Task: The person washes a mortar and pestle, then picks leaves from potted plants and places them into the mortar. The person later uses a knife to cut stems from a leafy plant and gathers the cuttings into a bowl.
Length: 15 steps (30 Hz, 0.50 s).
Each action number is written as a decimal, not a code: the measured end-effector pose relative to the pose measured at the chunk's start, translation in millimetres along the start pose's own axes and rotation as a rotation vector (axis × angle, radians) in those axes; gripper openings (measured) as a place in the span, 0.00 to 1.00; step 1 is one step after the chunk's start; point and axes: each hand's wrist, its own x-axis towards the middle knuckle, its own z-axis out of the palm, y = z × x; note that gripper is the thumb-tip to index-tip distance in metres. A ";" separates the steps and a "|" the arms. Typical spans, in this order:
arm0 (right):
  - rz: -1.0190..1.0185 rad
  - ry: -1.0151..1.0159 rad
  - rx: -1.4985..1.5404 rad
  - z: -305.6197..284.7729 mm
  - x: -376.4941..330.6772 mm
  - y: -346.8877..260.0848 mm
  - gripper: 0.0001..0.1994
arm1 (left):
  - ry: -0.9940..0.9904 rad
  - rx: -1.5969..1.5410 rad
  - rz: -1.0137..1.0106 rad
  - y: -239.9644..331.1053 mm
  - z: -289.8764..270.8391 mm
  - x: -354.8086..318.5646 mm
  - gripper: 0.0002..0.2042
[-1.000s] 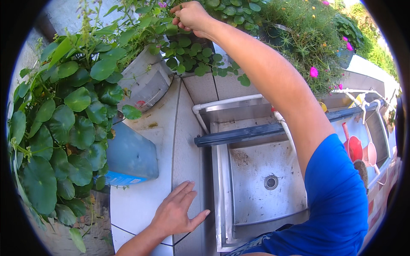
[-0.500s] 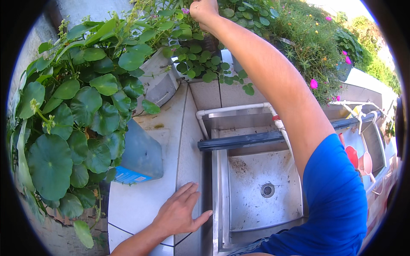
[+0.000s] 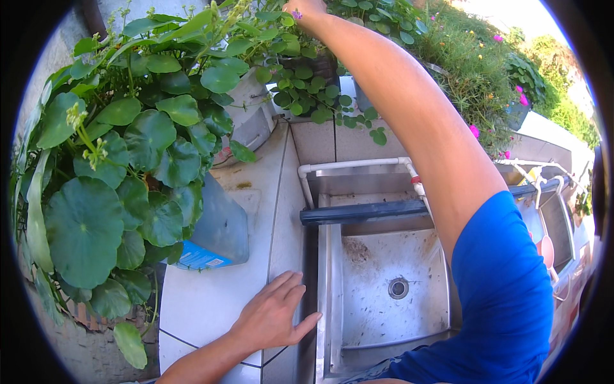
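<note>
My left hand (image 3: 272, 313) lies palm down on the white tiled ledge (image 3: 211, 307), close to the sink's left rim. Its fingers are stretched out and its thumb points at the sink; it holds nothing. My right arm, in a blue sleeve, reaches up across the sink to the plants at the back. Only part of my right hand (image 3: 307, 8) shows at the top edge, beside a small purple flower (image 3: 297, 14). Its fingers are cut off and hidden by leaves. Trailing round-leaved greenery (image 3: 304, 83) hangs just below that hand.
A large broad-leaved plant (image 3: 86, 224) fills the left, with a bluish plastic container (image 3: 224, 227) against it. The steel sink (image 3: 384, 313) has dirt in it. A dark bar (image 3: 364, 212) and white pipe (image 3: 358, 164) cross it. Pink-flowered plants (image 3: 457, 96) grow at back right.
My right hand has gone slightly farther up, partly out of the picture. The view has shifted a little. My left hand stays on the ledge.
</note>
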 end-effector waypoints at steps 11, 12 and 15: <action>0.083 -0.191 0.988 19.1 39.5 53.8 0.08 | 0.019 0.001 0.012 -1.8 3.0 3.4 0.25; 0.057 -0.229 1.003 9.9 37.8 56.6 0.08 | 0.023 0.001 0.017 -1.9 3.7 4.3 0.25; 0.254 -0.238 1.130 -11.2 -23.4 1.1 0.07 | 0.031 0.014 -0.058 -0.1 2.2 -10.0 0.25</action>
